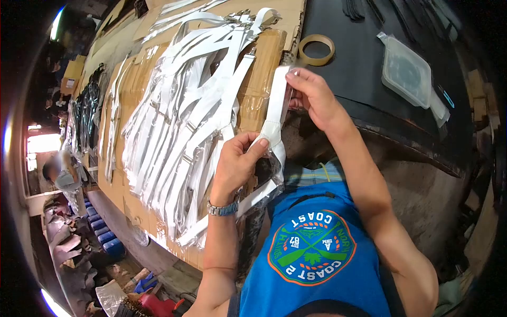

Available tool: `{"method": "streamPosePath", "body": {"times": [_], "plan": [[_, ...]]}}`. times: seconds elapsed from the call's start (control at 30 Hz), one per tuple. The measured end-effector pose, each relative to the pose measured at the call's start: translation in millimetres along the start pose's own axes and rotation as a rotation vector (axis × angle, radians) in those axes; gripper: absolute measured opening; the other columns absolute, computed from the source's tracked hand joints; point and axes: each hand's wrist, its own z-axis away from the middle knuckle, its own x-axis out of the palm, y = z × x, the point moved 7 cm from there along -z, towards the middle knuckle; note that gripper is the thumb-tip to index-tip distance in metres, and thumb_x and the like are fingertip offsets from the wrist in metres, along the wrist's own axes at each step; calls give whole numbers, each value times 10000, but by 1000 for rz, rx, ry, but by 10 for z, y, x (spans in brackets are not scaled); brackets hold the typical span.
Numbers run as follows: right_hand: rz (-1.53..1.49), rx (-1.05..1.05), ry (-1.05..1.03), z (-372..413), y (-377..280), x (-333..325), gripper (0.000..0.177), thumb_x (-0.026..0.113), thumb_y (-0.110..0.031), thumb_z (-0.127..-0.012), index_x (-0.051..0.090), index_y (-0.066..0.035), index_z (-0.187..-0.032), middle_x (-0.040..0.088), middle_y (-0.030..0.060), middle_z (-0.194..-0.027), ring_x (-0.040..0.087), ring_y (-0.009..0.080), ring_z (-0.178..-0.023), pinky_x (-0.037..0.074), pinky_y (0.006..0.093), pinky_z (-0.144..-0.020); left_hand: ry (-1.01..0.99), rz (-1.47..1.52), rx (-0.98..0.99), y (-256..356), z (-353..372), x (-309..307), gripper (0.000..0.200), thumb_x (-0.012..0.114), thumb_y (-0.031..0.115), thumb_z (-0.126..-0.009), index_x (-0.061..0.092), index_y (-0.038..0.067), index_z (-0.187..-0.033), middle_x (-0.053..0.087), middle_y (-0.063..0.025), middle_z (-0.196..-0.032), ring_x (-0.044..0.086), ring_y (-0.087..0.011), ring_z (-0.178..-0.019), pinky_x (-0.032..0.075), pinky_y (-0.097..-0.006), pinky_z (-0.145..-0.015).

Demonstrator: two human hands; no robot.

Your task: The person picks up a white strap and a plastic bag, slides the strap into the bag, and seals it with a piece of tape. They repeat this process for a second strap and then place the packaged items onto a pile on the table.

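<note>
A pair of white suspenders [275, 105], with clear plastic around part of it, stretches between my hands. My left hand [235, 161], below a wristwatch, pinches it at the joining patch where the straps meet. Higher up, my right hand [314, 98] grips the end of the single strap between thumb and fingers. The lower straps hang past my left hand toward my lap and the cardboard edge. Just left of my hands lies a pile of white suspenders [179, 111], many in clear plastic, with metal clips and adjusters showing.
Cardboard [264, 47] covers the table under the pile. On the black table [354, 58] at right are a tape roll [316, 50], a translucent plastic container [406, 71] and black straps [354, 8]. Another person [66, 171] is at the far left. Scraps [68, 243] lie lower left.
</note>
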Motion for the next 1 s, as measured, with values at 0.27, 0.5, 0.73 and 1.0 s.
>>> {"method": "streamPosePath", "body": {"times": [0.27, 0.5, 0.73, 1.0], "plan": [[-60, -231, 29, -260, -522, -169, 344, 579, -262, -949, 514, -22, -1187, 691, 104, -1010, 652, 129, -823, 557, 292, -684, -38, -74, -24, -109, 62, 18, 223, 655, 190, -927, 662, -22, -995, 680, -26, -847, 612, -78, -748, 484, -229, -716], [362, -250, 138, -635, -665, -122, 439, 625, -300, -921, 507, -25, -1242, 667, 130, -1113, 626, 161, -1002, 506, 324, -844, 51, 60, 20, -28, -6, -56, 181, 637, 173, -937, 661, -3, -970, 655, 4, -812, 567, -61, -703, 448, -215, -662], [653, -359, 185, 151, -315, -57, 395, 663, -209, -884, 575, -20, -1221, 648, 101, -1136, 588, 151, -1032, 479, 296, -859, 128, 211, 60, -110, -39, -158, 210, 642, 173, -935, 634, -31, -981, 664, -39, -810, 599, -83, -721, 467, -216, -681], [213, -17, -64, 512, 474, 327, 184, 670, -167, -876, 681, -22, -989, 670, 40, -864, 584, 94, -820, 486, 269, -745, 165, 198, 67, -89, -45, -147, 199, 656, 178, -930, 656, -5, -1009, 658, -4, -840, 567, -60, -704, 451, -205, -659]]}}
